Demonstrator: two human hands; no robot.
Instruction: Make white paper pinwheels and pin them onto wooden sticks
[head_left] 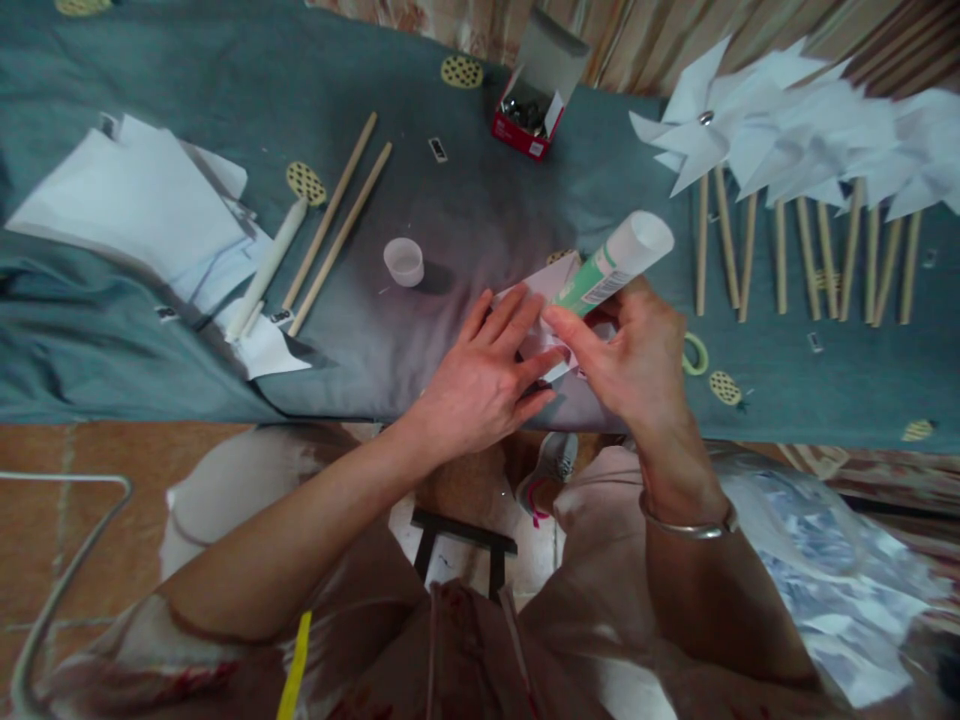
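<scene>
My right hand (637, 350) is closed around a large white and green glue stick (615, 262). The glue stick is tilted, its lower end down at a piece of white paper (541, 285) on the cloth. My left hand (480, 385) lies flat on that paper with its fingers spread, holding it against the table. Both hands hide much of the paper and the tip of the glue stick. To the left of them stands a small white cap (404, 262), open side up. Part of a pair of light green scissors (695, 354) shows beside my right wrist.
Two wooden sticks (341, 240) lie left, beside a white tube-like craft knife or roll (268, 265) and white paper sheets (142, 205). A red box (521, 135) of metal pieces stands at the back. Several white pinwheels (795, 130) on sticks lie right.
</scene>
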